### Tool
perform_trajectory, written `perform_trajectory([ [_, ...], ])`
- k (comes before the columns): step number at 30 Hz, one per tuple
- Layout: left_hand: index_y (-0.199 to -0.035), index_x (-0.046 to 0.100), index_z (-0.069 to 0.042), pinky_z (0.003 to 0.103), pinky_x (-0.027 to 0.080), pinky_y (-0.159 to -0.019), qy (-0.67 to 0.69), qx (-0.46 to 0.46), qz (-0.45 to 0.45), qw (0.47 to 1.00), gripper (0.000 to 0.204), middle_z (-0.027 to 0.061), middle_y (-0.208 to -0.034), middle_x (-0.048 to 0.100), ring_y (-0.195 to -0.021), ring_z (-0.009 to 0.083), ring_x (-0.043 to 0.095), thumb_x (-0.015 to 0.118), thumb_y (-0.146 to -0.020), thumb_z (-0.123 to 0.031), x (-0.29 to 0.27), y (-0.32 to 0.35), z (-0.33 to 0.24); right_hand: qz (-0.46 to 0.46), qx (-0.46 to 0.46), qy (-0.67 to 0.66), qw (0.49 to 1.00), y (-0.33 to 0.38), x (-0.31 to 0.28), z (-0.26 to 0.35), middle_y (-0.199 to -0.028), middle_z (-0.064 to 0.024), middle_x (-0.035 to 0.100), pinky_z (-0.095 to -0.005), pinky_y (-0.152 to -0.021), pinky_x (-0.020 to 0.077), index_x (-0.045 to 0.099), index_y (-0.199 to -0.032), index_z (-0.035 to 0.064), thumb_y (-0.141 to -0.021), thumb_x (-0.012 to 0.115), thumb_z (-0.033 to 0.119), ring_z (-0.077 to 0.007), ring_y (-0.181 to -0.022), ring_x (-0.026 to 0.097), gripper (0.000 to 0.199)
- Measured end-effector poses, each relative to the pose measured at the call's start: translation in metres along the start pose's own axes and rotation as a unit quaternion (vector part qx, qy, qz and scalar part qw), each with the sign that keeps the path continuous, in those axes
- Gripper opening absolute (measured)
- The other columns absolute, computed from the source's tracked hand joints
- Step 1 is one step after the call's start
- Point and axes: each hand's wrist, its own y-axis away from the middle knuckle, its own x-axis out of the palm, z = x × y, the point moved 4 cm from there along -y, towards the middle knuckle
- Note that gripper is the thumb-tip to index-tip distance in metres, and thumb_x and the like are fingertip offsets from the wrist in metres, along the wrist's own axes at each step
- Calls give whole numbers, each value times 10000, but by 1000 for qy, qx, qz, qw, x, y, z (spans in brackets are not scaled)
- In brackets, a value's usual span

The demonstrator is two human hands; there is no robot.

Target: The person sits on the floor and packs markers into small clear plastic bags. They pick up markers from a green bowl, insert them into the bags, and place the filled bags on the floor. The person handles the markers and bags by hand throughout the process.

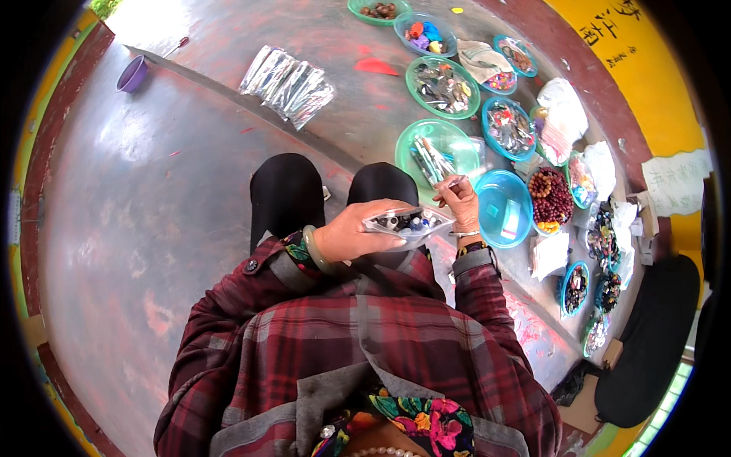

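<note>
My left hand is closed around a clear plastic bag in front of my knees. Inside the bag are several small black, white and blue pieces, too small to name. My right hand is just beyond the bag's right end, its thumb and fingers pinched together; a small pale thing seems to show at the fingertips, but I cannot make it out. Close past that hand is a light green basin with a bundle of slim wrapped sticks in it. A blue basin with a few flat packets stands beside my right wrist.
More basins of small parts stand to the right, among them a green basin, a blue basin and a heap of dark red beads. Rows of wrapped packets lie on the floor ahead. A purple basin stands far left.
</note>
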Motion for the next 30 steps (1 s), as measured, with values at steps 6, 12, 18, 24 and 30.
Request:
perform_trajectory([
  [6, -1229, 466, 18, 256, 428, -832, 12, -54, -26, 998, 487, 38, -1088, 562, -957, 91, 511, 663, -795, -81, 4, 1, -11, -55, -53, -97, 992, 19, -2, 51, -923, -102, 631, -214, -573, 449, 584, -917, 14, -813, 622, 57, -123, -709, 598, 119],
  [12, -1238, 454, 15, 275, 417, -888, 13, -18, -25, 999, 501, 55, -1129, 558, -1022, 112, 511, 668, -794, -79, 0, 2, 0, 9, -17, -176, 984, 36, 6, 72, -945, -119, 623, -233, -624, 472, 563, -970, -3, -838, 600, 55, -161, -769, 613, 149],
  [18, -1235, 460, 15, 280, 403, -906, -23, -10, -30, 999, 476, 56, -1133, 557, -1034, 114, 503, 646, -805, -70, -3, 3, 1, 11, -29, -257, 966, 47, 13, 84, -943, -120, 616, -267, -679, 501, 518, -1040, 20, -909, 514, 160, -206, -882, 615, 191],
  [24, -1251, 439, 12, 273, 413, -889, 12, 10, -10, 1000, 490, 54, -1142, 546, -1032, 112, 503, 641, -809, -58, -2, 3, 2, -3, -51, -101, 994, 62, 3, 121, -815, -67, 586, -240, -532, 482, 505, -1165, 10, -930, 482, 212, -149, -682, 596, 311],
  [30, -1263, 430, 11, 263, 410, -875, 4, 26, 0, 1000, 494, 47, -1156, 541, -1024, 101, 494, 628, -813, -45, -2, 5, 4, -18, -130, 32, 991, 77, -6, 161, -829, -33, 577, -215, -565, 425, 538, -1176, -23, -889, 480, 23, -100, -676, 528, 296],
])
